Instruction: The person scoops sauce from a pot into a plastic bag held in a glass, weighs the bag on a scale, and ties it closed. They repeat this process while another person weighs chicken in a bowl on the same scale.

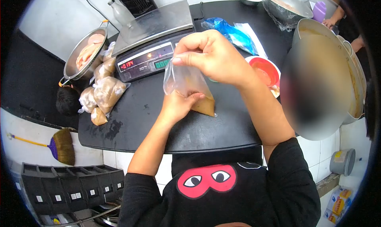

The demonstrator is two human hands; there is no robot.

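Observation:
A clear plastic bag with brown sauce in its lower part is held upright over the black table. My left hand is closed around its middle, with the thumb across the front. Higher up, my right hand pinches the bag's top edge between thumb and fingers. Just behind the bag stands a digital scale with a bare metal platform; its red display reads -0.194. To the left of my hands, several tied bags of brown sauce lie grouped together.
A steel pot of pale meat stands at the left. Blue plastic and a red bowl lie to the right. Large pots crowd the right side, partly behind a blurred patch. Another person's hand shows at the far right.

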